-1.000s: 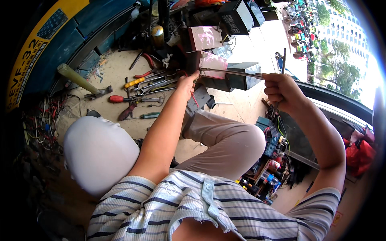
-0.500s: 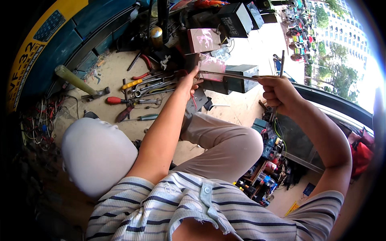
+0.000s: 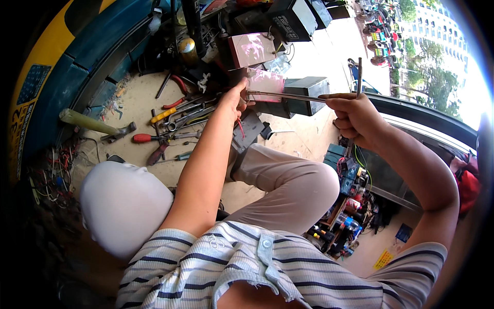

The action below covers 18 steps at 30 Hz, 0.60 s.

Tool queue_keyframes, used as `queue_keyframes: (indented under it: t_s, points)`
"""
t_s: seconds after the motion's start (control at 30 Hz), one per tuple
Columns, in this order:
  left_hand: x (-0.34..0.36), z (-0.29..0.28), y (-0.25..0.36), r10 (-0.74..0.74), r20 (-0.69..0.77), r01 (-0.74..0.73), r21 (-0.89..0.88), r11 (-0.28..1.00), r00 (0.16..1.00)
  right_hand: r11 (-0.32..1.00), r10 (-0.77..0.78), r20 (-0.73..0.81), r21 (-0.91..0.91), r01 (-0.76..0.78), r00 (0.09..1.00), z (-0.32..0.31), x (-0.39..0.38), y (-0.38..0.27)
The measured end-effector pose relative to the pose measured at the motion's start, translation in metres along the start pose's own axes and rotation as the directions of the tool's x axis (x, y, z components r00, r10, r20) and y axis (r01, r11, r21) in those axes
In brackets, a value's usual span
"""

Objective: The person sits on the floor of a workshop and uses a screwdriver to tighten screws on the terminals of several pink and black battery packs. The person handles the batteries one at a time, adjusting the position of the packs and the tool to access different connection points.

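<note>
Long metal rod: one rod [image 3: 288,96], held in the air between my two hands; straight, thin, grey and somewhat shiny.
Way of the rod: its long axis goes across from left to right, nearly level in my view, with the right end slightly lower; the left end points to my left palm.
Short metal bar: one bar [image 3: 359,74], darker, standing almost upright at the right end of the rod and showing above my fist; how the two meet is covered by my fingers.
My right hand: one fist [image 3: 355,117], fingers folded narrow around the bar, thumb side at the rod's end.
My left hand: one hand [image 3: 235,101], at the rod's left end; whether the fingers grip it, I cannot tell.
Pink-faced boxes: two, the upper one [image 3: 252,49] and the lower one [image 3: 265,81]; in my view the rod passes over the lower one's bottom edge.
Dark grey box: one [image 3: 309,92], beside the lower pink one, partly behind the rod.
Grey plate: one [image 3: 251,133], below my left hand, near one red wire [image 3: 241,127].
Handles on the floor [image 3: 139,92]: one red [image 3: 142,138], one yellow [image 3: 163,116], one green [image 3: 184,155].
Hammer: one [image 3: 92,123], farther left, its handle pale green.
</note>
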State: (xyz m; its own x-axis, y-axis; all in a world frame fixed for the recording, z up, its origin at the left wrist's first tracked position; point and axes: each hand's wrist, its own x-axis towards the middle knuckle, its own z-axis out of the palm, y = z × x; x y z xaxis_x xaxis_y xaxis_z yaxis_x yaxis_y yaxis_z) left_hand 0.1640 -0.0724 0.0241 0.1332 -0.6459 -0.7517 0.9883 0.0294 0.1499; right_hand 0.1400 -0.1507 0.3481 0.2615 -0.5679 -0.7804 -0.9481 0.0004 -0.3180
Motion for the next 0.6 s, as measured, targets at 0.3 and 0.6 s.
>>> queue_keyframes:
  t_s: [0.3,0.6]
  points:
    - [0.004,0.005,0.000,0.010,0.013,-0.009,-0.089,0.996,1.000,0.445,-0.389,0.144,-0.835,0.323,0.910,0.015,-0.013,0.004]
    - [-0.003,0.012,-0.015,0.009,-0.264,0.025,0.126,0.992,0.965,-0.143,-0.390,0.484,-0.872,0.467,0.784,0.000,-0.008,-0.002]
